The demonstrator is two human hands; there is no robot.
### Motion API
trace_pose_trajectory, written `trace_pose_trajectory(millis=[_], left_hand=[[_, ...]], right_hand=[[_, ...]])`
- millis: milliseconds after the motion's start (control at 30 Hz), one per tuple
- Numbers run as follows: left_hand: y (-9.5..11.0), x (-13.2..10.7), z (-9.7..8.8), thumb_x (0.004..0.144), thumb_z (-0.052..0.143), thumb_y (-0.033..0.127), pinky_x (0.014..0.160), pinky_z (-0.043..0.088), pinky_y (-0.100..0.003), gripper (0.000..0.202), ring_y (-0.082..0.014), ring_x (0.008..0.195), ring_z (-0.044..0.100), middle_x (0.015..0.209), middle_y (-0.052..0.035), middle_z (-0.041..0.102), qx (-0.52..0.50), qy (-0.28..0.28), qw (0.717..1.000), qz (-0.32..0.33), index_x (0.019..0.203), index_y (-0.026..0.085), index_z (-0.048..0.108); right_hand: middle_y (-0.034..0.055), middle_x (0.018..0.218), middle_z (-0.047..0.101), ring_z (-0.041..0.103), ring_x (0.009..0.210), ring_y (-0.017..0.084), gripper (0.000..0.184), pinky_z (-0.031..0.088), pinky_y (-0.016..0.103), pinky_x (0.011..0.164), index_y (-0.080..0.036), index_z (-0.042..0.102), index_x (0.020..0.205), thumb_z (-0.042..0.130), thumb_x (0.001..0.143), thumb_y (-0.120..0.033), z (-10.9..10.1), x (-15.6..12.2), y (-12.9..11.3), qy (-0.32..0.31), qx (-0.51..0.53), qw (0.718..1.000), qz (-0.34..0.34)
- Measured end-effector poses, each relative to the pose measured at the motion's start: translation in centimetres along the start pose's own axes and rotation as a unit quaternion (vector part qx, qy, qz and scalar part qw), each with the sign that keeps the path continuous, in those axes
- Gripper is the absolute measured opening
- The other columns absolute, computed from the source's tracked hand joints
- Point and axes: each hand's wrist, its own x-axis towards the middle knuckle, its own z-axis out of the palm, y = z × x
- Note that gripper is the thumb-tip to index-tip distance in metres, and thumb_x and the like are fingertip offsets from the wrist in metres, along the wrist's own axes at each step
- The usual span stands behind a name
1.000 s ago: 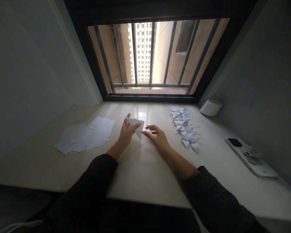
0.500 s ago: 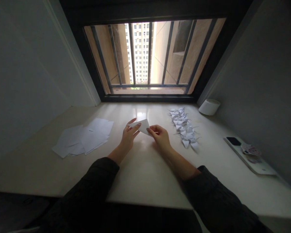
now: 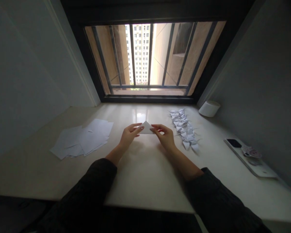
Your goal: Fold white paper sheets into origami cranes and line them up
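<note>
A small white sheet of paper [image 3: 146, 128], folded into a triangle with its peak toward the window, is held above the pale sill. My left hand [image 3: 131, 133] pinches its left corner, thumb on top and fingers behind. On the opposite corner, my right hand [image 3: 164, 134] grips it between thumb and fingers. To the left lies a loose pile of white paper sheets [image 3: 93, 136]. Several folded white paper cranes [image 3: 183, 126] stand crowded in a column to the right of my right hand.
At the back right, a white cylindrical object [image 3: 209, 108] leans near the wall. A white phone [image 3: 251, 158] with a round grip on its back lies at the right. The barred window [image 3: 149, 95] closes off the far side; the sill's front edge runs below my forearms.
The folded paper has turned from a tilt to lie level, its peak now pointing away from me. My right hand has shifted slightly right; both hands still hold the paper.
</note>
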Motion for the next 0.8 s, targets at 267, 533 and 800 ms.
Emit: trace_pose_trajectory(millis=[267,533,800], left_hand=[[-0.5,-0.2,0.8,0.061,0.076,0.042,0.076,0.051,-0.034,0.046,-0.0208,0.082,0.066,0.089,-0.0081,0.072,-0.043,0.051,0.996,0.057,0.097,0.015,0.071],[-1.3,-0.2,0.9,0.064,0.076,0.039,0.079,0.051,-0.034,0.034,-0.0211,0.083,0.066,0.09,-0.0085,0.072,-0.022,0.085,0.991,0.101,0.089,0.016,0.073],[-0.9,-0.7,1.1,0.069,0.073,0.035,0.084,0.051,-0.034,0.033,-0.0216,0.091,0.066,0.099,-0.0063,0.072,0.039,0.086,0.981,0.172,0.098,0.021,0.072]], right_hand=[[0.0043,0.085,0.071,0.056,0.068,0.015,0.031,0.046,0.03,0.066,-0.024,0.072,0.1,0.064,0.075,-0.041,0.5,-0.6,-0.4,0.017,0.008,0.999,-0.051],[0.0036,0.083,0.071,0.053,0.066,0.015,0.03,0.045,0.031,0.065,-0.025,0.073,0.095,0.067,0.071,-0.043,1.0,-1.0,-0.5,0.031,0.024,0.999,-0.02],[0.0037,0.082,0.071,0.053,0.067,0.015,0.026,0.042,0.03,0.064,-0.025,0.073,0.095,0.067,0.073,-0.038,0.9,-0.9,-0.3,0.025,0.048,0.998,-0.036]])
